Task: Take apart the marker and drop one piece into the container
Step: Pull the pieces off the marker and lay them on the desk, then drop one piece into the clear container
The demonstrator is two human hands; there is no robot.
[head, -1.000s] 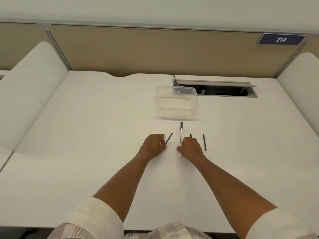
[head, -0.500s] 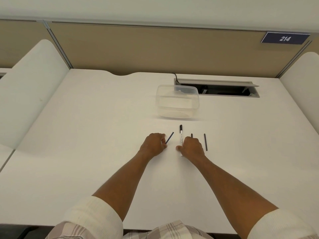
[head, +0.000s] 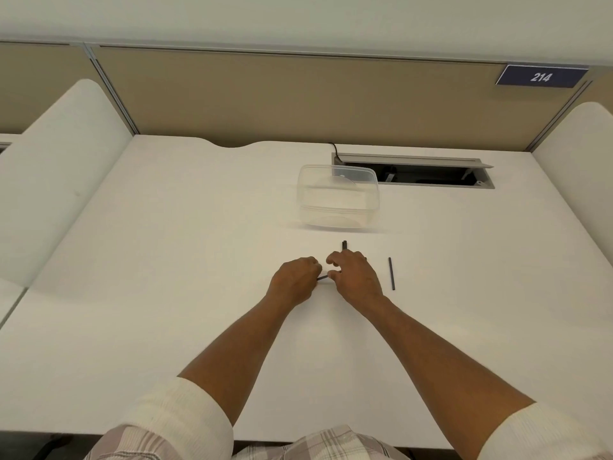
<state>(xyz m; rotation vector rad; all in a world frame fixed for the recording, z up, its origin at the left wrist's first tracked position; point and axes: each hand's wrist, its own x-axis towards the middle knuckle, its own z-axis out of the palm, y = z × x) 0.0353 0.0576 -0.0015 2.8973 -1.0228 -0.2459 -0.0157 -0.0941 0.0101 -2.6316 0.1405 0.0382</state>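
Observation:
My left hand is curled and pinches a thin dark stick that points right, low over the white table. My right hand sits close beside it, its thumb at the stick's free end and its fingers curved over the white marker. Only the marker's black cap shows past the knuckles. Whether the right hand grips the stick or the marker is hidden. A second dark stick lies just right of that hand. The clear plastic container stands open beyond the hands.
A cable slot with a raised lid is cut into the table behind the container. White side dividers flank the desk and a tan partition closes the back.
My right hand has shifted left and forward over the marker, toward the left hand. The left hand's stick has swung from pointing forward-right to pointing right, now meeting the right thumb.

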